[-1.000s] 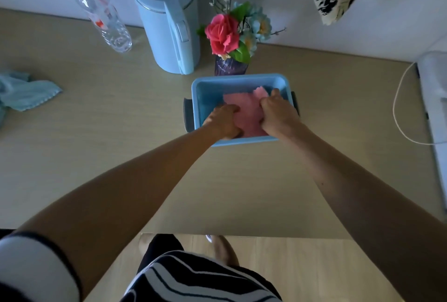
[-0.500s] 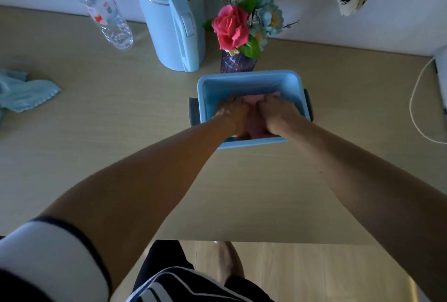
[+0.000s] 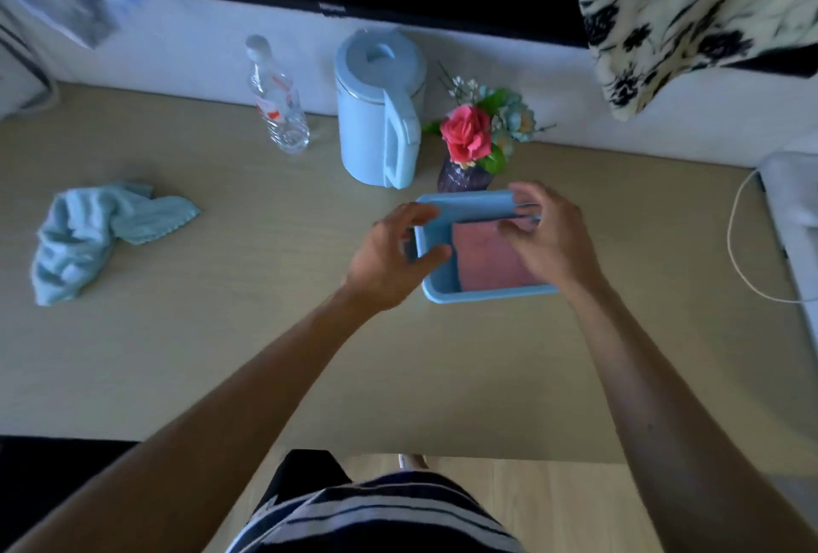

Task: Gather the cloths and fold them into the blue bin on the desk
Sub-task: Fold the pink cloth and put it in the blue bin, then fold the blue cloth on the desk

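Note:
The blue bin (image 3: 464, 203) stands on the desk in front of the vase. A folded pink cloth (image 3: 487, 260) lies flat inside it. My left hand (image 3: 389, 256) hovers over the bin's left rim, fingers apart and holding nothing. Over the bin's right side, my right hand (image 3: 549, 238) is also raised with its fingers spread and nothing in them. A crumpled light blue cloth (image 3: 88, 233) lies on the desk far to the left, well apart from both hands.
Behind the bin stand a vase with flowers (image 3: 473, 149), a light blue kettle (image 3: 376, 110) and a clear water bottle (image 3: 276, 101). A white cable (image 3: 735, 242) and a white appliance (image 3: 792, 207) are at the right edge. A patterned fabric (image 3: 690, 12) hangs top right.
Both hands have lifted off the pink cloth and out of the bin, fingers now spread. The view has tilted up and pulled back, showing more of the desk's left side.

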